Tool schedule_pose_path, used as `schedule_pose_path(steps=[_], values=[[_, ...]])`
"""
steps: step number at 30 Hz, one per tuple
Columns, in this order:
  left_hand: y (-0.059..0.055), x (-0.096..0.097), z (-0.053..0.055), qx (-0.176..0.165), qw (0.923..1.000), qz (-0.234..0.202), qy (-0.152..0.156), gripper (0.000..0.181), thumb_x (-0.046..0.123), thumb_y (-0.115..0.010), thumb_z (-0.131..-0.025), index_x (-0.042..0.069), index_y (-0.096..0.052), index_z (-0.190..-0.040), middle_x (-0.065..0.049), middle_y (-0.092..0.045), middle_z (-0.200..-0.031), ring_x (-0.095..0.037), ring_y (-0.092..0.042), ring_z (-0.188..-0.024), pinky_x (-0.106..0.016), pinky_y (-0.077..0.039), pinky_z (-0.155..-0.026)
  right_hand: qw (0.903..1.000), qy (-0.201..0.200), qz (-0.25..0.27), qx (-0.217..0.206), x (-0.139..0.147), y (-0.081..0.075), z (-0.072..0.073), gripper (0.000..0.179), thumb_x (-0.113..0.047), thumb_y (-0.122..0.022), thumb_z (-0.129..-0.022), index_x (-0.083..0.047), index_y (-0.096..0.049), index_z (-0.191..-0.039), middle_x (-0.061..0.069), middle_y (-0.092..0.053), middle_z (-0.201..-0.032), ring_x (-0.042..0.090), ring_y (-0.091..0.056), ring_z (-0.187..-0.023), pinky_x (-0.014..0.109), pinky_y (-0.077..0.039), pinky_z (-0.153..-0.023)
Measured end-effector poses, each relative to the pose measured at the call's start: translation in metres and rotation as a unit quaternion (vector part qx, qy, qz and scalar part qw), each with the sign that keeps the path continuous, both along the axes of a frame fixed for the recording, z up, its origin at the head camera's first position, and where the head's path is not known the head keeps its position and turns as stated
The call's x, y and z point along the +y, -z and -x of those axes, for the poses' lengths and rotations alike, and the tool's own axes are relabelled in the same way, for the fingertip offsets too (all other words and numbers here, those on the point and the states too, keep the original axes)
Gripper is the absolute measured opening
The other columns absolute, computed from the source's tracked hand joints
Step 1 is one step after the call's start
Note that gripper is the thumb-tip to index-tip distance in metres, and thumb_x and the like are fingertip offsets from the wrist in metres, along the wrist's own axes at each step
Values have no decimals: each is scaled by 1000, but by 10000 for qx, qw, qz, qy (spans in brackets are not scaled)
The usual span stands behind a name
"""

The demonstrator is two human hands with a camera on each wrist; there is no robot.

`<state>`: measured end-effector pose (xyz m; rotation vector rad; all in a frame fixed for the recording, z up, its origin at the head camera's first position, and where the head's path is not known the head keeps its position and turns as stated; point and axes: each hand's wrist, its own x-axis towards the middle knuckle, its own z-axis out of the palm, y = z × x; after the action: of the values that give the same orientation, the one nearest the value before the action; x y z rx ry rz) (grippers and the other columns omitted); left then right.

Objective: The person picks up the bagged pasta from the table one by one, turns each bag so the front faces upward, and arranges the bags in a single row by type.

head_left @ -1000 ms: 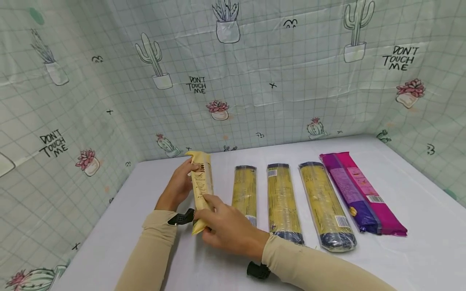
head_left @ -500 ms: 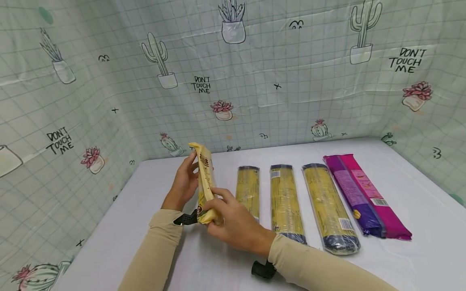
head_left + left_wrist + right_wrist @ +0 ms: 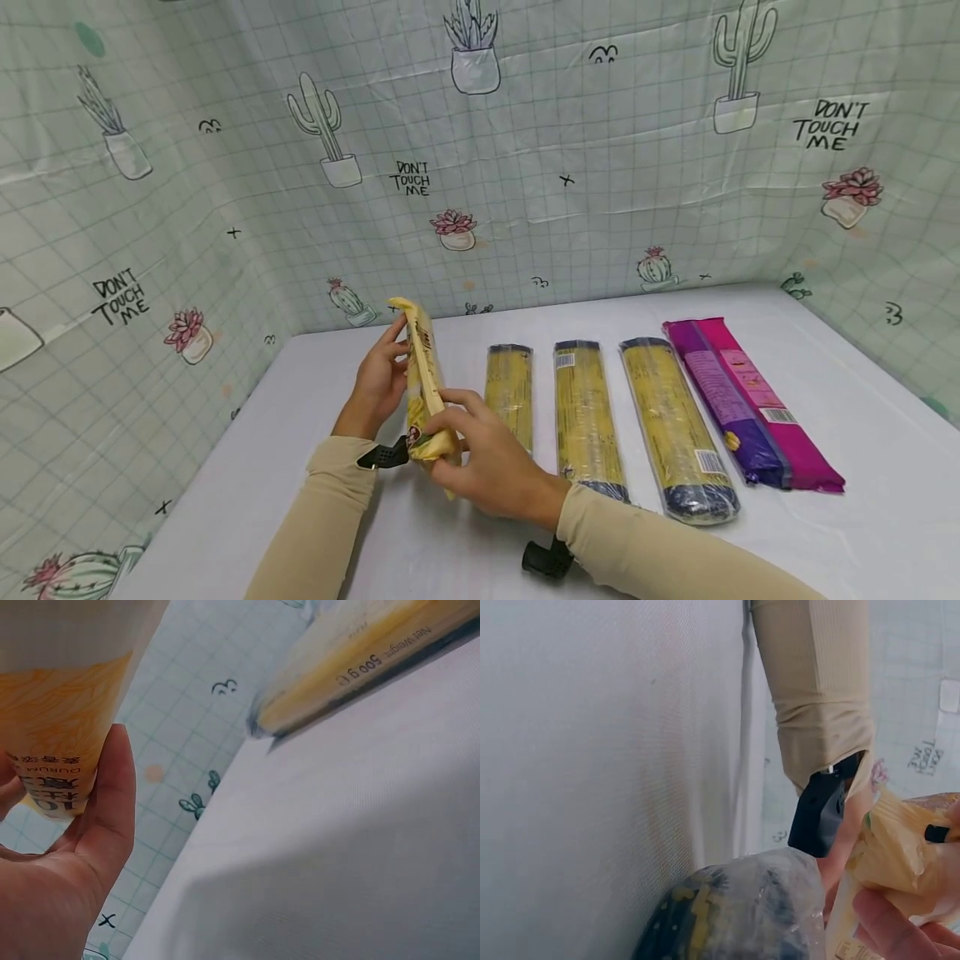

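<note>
Both ends of the yellow packet (image 3: 423, 367) held, likely to steady it.
Left grip (image 3: 381, 379) pinches its far half, right grip (image 3: 487, 458) its near end.

cream packet (image 3: 424, 367): 1 | navy-ended yellow packets (image 3: 588, 408): 3 | magenta-purple packet (image 3: 748, 404): 1

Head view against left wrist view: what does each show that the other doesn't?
Only head: the right hand and the pink-and-purple packet at the far right.

Only left wrist: readable print, "500 g" on the side of a yellow pasta pack and "DURUM" on the cream-yellow pack.

Both: the left hand holding that cream-yellow pack, the white table and the grid-patterned cloth.
</note>
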<state>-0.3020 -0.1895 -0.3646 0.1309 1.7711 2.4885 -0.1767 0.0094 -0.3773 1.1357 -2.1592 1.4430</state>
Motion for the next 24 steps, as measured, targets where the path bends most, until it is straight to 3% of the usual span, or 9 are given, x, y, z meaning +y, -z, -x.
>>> schedule_pose_path(steps=[6, 12, 16, 24], values=[[-1, 1, 3, -155, 9990, 319, -267, 60, 7, -46, -105, 17, -26, -161, -17, -41, -143, -15, -61, -98, -27, -52, -78, 9965, -231, 340, -729, 6, 0, 3, 29, -1, -74, -86, -14, -62, -109, 9, -43, -144, 25, -58, -117, 25, -58, -77], [-2, 5, 2, -217, 9996, -40, -202, 60, 6, -48, -105, 9, -24, -160, -9, -53, -123, -12, -63, -93, -26, -52, -77, 9951, -377, 486, -768, 15, 1, 7, 29, 2, -72, -87, -12, -61, -110, 9, -44, -141, 26, -60, -112, 26, -58, -76], [-1, 7, 3, -202, 9994, -238, -137, 58, 7, -49, -105, 4, -26, -158, -5, -58, -111, -13, -62, -89, -24, -52, -75, 9958, -394, 386, -735, 18, -1, 10, 36, 1, -72, -87, -12, -62, -119, 7, -44, -139, 24, -61, -111, 26, -58, -77], [2, 7, 2, -187, 9991, -386, -67, 57, 11, -49, -106, 9, -28, -158, -6, -54, -121, -15, -61, -97, -26, -52, -78, 9929, -495, 392, -1006, 20, -5, 9, 51, 2, -74, -84, -6, -61, -134, 9, -43, -138, 23, -62, -109, 29, -59, -78]])
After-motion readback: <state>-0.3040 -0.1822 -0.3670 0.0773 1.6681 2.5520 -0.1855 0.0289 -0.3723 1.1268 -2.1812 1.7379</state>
